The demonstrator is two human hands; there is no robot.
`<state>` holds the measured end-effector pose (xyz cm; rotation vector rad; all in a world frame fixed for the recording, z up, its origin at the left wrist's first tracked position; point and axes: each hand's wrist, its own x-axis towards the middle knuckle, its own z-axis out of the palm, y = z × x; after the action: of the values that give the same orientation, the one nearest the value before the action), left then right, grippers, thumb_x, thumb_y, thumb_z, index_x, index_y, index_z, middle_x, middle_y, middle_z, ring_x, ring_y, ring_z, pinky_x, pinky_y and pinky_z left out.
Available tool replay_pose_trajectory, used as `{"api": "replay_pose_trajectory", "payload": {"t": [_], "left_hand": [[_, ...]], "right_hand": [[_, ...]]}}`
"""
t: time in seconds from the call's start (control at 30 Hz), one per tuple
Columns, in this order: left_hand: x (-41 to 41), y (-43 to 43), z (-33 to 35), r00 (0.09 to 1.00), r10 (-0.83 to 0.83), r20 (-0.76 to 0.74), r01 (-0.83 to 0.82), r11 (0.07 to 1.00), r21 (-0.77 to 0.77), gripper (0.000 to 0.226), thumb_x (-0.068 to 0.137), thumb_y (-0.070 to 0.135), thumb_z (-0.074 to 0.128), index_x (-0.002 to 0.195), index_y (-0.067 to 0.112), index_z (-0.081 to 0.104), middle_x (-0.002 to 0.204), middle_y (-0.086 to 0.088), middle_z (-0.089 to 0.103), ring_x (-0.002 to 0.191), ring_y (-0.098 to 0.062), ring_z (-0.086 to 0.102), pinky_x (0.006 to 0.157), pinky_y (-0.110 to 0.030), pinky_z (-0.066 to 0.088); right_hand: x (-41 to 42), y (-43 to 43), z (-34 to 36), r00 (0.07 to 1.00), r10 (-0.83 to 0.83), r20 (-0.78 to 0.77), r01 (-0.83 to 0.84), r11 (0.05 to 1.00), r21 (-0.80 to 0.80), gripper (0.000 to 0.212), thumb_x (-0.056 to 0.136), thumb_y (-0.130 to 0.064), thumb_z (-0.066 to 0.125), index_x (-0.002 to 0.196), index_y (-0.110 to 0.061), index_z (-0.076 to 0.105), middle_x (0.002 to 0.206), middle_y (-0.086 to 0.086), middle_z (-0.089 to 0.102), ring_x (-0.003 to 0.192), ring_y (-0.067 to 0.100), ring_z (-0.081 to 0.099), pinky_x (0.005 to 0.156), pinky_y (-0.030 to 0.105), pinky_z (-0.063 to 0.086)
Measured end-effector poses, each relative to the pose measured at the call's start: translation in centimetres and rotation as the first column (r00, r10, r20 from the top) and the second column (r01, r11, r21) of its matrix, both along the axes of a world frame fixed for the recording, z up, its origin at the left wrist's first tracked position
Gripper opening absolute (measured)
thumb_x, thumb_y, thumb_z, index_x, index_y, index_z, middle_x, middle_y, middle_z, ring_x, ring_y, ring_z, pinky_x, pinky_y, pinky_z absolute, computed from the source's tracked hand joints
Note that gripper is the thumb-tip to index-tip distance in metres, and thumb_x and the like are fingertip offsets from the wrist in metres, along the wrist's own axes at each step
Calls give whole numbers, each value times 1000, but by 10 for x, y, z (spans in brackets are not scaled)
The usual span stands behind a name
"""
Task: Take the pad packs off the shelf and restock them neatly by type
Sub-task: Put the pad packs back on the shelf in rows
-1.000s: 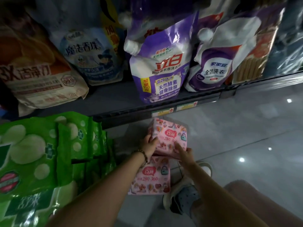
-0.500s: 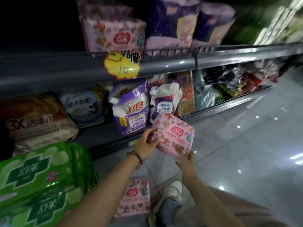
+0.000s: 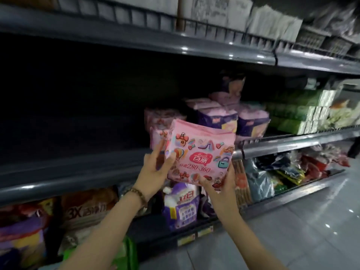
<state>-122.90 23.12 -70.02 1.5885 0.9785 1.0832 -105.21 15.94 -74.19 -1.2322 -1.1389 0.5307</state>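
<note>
Pink pad pack (image 3: 200,152) raised before the middle shelf (image 3: 78,172), clasped at its left edge by the left hand (image 3: 157,168) and at its lower right corner by the right hand (image 3: 220,184), just in front of the shelved pink packs (image 3: 161,117).

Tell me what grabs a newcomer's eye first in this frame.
The bright pink pad pack, held up at centre frame: the left hand grips its left edge, the right hand its lower right corner. Behind it, pink and purple packs stand on the middle shelf, whose left stretch is dark.
</note>
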Motion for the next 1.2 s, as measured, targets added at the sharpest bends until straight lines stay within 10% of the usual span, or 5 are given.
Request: {"api": "replay_pose_trajectory", "payload": {"t": [0.27,0.4,0.73,1.03,1.2], "left_hand": [[-24,19,28,1000,12,12,-12,1000,-29,66,81,65,35,144,52,19,138,14,27,121,-3,40,98,-20,40],[-16,48,36,995,-21,95,21,1000,10,54,83,60,35,133,60,14,134,24,26,107,13,42,70,2,41],[3,208,74,994,107,13,-107,967,232,120,57,83,56,138,50,-26,140,27,31,121,7,38,92,-16,38],[10,323,51,964,226,-139,-160,913,376,100,73,62,53,145,46,-14,140,25,34,118,6,38,94,-20,38],[-2,334,33,906,317,-281,-108,815,569,88,81,59,48,125,68,-28,158,13,8,135,-3,31,105,-32,38]], "right_hand": [[-8,47,36,982,190,1,-190,982,-6,87,80,-20,72,140,-41,13,131,-20,45,115,-7,51,84,12,49],[-10,83,58,964,267,5,-267,964,0,80,84,-20,67,137,-46,13,122,-34,44,102,-24,49,78,4,47],[4,284,120,929,315,192,-351,915,197,77,85,-3,66,144,-20,19,118,-11,56,94,-16,60,77,7,50],[13,407,95,945,272,184,-307,930,204,87,84,-11,71,147,-22,12,133,-1,44,103,1,54,65,0,46],[22,419,89,920,158,359,-248,943,221,105,83,-5,68,149,-40,-5,149,-1,25,135,22,38,102,38,46]]}}
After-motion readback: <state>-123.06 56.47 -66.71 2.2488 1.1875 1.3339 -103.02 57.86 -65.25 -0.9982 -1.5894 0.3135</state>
